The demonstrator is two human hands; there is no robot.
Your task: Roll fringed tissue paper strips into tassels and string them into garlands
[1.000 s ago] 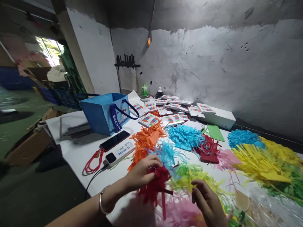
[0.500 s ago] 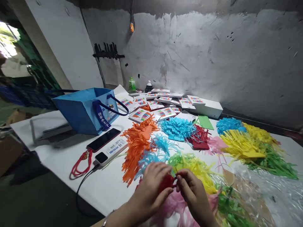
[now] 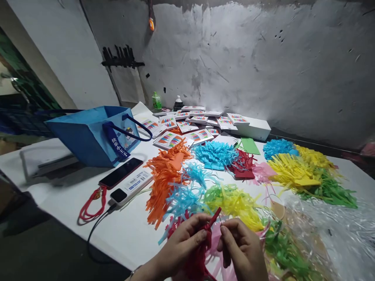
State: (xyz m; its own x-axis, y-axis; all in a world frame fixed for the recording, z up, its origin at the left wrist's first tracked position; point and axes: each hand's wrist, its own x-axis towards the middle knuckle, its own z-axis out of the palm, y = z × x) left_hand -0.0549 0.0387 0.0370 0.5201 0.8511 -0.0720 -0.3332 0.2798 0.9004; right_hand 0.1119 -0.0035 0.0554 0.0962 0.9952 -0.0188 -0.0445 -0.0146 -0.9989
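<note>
My left hand [image 3: 187, 239] is closed on a red tissue-paper tassel [image 3: 197, 263], pinching its folded top between thumb and fingers. A narrow red end sticks up past the fingertips. Just to the right, my right hand [image 3: 242, 246] pinches a thin needle [image 3: 220, 220], its tip pointing up close to the red paper. Whether the needle touches the paper I cannot tell. Around the hands lie light blue fringe [image 3: 187, 199], yellow and light green fringe [image 3: 237, 203], orange fringe [image 3: 164, 183] and pink fringe [image 3: 215, 240].
A blue gift bag [image 3: 88, 134] stands at the left, with a phone [image 3: 121, 173] and a white power bank [image 3: 133, 186] before it. Printed flat boxes [image 3: 187, 127] are piled at the back. Clear plastic wrap [image 3: 331, 222] and green fringe [image 3: 288, 253] lie at the right.
My left hand has turned and lifted the red tassel's top upright between its fingertips. My right hand has drawn slightly away, and the needle now shows. The view has shifted a little.
</note>
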